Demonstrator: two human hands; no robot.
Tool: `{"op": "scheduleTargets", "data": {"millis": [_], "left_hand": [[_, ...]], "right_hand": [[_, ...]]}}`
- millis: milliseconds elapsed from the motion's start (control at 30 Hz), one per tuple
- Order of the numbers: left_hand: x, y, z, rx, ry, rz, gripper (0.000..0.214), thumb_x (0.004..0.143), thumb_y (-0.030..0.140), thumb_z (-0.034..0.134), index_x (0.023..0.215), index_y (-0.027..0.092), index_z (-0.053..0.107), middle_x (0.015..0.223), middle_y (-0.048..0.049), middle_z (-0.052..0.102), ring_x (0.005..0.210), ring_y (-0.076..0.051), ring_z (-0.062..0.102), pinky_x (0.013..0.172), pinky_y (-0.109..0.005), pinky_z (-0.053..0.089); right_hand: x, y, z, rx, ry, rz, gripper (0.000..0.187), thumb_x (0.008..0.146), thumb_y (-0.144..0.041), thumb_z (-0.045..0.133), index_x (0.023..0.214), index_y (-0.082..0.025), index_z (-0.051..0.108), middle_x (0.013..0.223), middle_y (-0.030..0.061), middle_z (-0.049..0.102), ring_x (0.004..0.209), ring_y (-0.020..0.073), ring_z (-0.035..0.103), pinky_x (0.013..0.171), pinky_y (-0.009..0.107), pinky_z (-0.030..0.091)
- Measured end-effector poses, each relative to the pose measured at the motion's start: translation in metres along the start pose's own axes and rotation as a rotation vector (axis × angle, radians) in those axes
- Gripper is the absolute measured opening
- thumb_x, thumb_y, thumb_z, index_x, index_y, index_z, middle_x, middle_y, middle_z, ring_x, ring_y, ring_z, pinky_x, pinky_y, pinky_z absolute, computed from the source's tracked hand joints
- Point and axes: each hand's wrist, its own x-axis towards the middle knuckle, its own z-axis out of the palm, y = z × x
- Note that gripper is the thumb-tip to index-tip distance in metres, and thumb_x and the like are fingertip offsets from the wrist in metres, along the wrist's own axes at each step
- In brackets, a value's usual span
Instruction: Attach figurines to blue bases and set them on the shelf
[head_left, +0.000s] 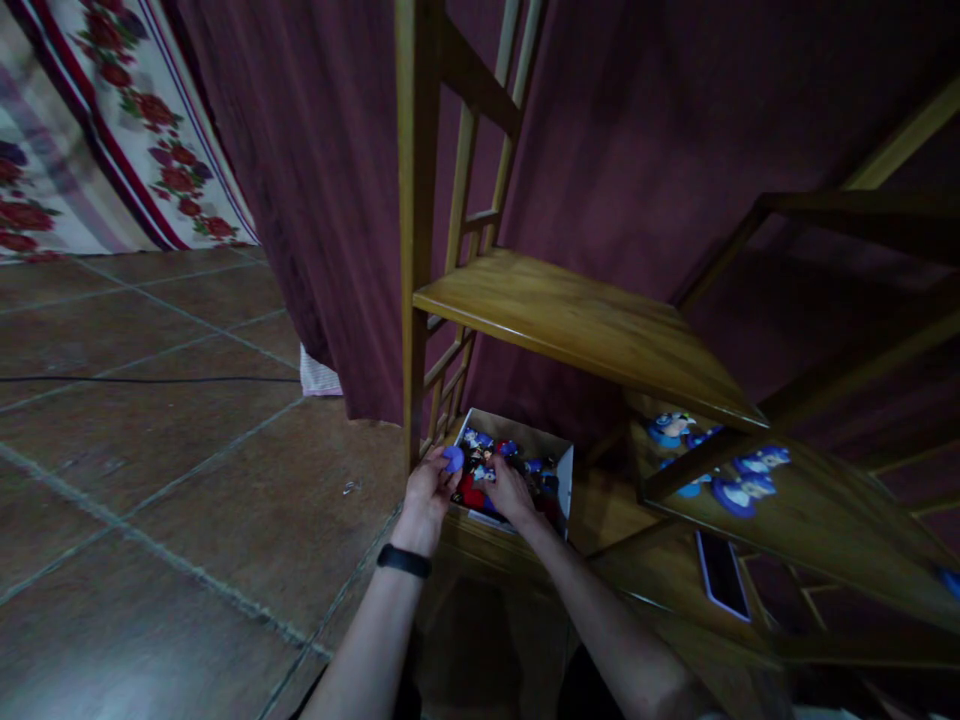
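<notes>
A small cardboard box [564,470] full of little blue, red and dark toy figures sits on the bottom level of a wooden shelf unit [585,325]. My left hand [427,490], with a black band at the wrist, is closed around a small blue round piece [453,459] at the box's left edge. My right hand [508,490] reaches into the box with its fingers curled among the figures; what it grips is hidden.
Several blue figures [739,478] lie on the lower shelf board to the right. A phone [721,575] lies flat below them. A maroon curtain [330,180] hangs behind the shelf. The brown tiled floor [165,480] stretches to the left, crossed by a black cable [150,379].
</notes>
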Motion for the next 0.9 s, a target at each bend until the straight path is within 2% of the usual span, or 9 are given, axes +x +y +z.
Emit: {"op": "scheduleTargets", "data": {"millis": [100, 200, 333, 433, 633, 767, 900], "left_hand": [[0.001, -0.002, 0.001, 0.051, -0.021, 0.015, 0.033, 0.066, -0.003, 0.054, 0.092, 0.017, 0.058, 0.074, -0.0017, 0.062, 0.061, -0.01, 0.059, 0.055, -0.02, 0.049], [0.003, -0.007, 0.002, 0.086, -0.047, 0.036, 0.037, 0.062, -0.005, 0.057, 0.092, 0.016, 0.059, 0.074, -0.0009, 0.063, 0.06, -0.01, 0.059, 0.053, -0.018, 0.048], [0.003, -0.018, 0.004, 0.116, -0.133, 0.053, 0.041, 0.057, -0.009, 0.058, 0.091, 0.014, 0.061, 0.073, -0.0018, 0.064, 0.062, -0.011, 0.061, 0.056, -0.02, 0.049], [-0.002, -0.027, 0.003, 0.146, -0.167, 0.065, 0.04, 0.054, -0.012, 0.058, 0.086, 0.012, 0.064, 0.071, -0.0035, 0.065, 0.061, -0.013, 0.062, 0.057, -0.022, 0.05], [-0.028, -0.038, -0.005, 0.159, -0.167, 0.222, 0.041, 0.048, -0.01, 0.065, 0.084, 0.01, 0.064, 0.075, -0.0059, 0.068, 0.063, -0.014, 0.063, 0.058, -0.023, 0.048], [-0.056, -0.046, -0.008, 0.2, -0.236, 0.297, 0.044, 0.046, 0.001, 0.074, 0.087, 0.012, 0.065, 0.078, -0.0063, 0.069, 0.066, -0.015, 0.063, 0.061, -0.025, 0.049], [-0.085, -0.051, -0.009, 0.248, -0.3, 0.275, 0.043, 0.046, 0.013, 0.08, 0.087, 0.011, 0.067, 0.079, -0.0085, 0.07, 0.07, -0.017, 0.063, 0.068, -0.028, 0.048]], "right_hand": [[-0.009, 0.002, -0.01, 0.432, 0.041, 0.043, 0.023, 0.07, -0.026, 0.059, 0.093, -0.024, 0.054, 0.087, -0.001, 0.062, 0.079, 0.0178, 0.058, 0.071, 0.03, 0.046], [-0.022, 0.0, -0.021, 0.848, 0.001, 0.079, 0.03, 0.065, -0.032, 0.064, 0.092, -0.024, 0.053, 0.084, -0.0032, 0.06, 0.071, 0.0148, 0.057, 0.061, 0.027, 0.049], [-0.043, -0.01, -0.041, 1.127, -0.024, 0.187, 0.037, 0.059, -0.032, 0.07, 0.092, -0.022, 0.055, 0.079, -0.0028, 0.06, 0.064, 0.0123, 0.057, 0.06, 0.028, 0.052], [-0.06, -0.016, -0.057, 1.228, -0.04, 0.258, 0.04, 0.056, -0.03, 0.073, 0.091, -0.02, 0.057, 0.073, -0.0023, 0.061, 0.061, 0.011, 0.057, 0.06, 0.027, 0.052], [-0.091, -0.022, -0.083, 1.358, 0.016, 0.348, 0.038, 0.055, -0.029, 0.075, 0.087, -0.019, 0.058, 0.071, -0.001, 0.061, 0.06, 0.0113, 0.058, 0.054, 0.023, 0.048], [-0.103, -0.026, -0.089, 1.343, 0.04, 0.299, 0.036, 0.057, -0.034, 0.073, 0.086, -0.019, 0.058, 0.075, 0.0003, 0.062, 0.062, 0.0123, 0.059, 0.057, 0.025, 0.049], [-0.112, -0.032, -0.09, 1.258, 0.07, 0.222, 0.038, 0.059, -0.036, 0.071, 0.091, -0.02, 0.058, 0.077, -0.0001, 0.061, 0.063, 0.0126, 0.058, 0.062, 0.027, 0.05]]}}
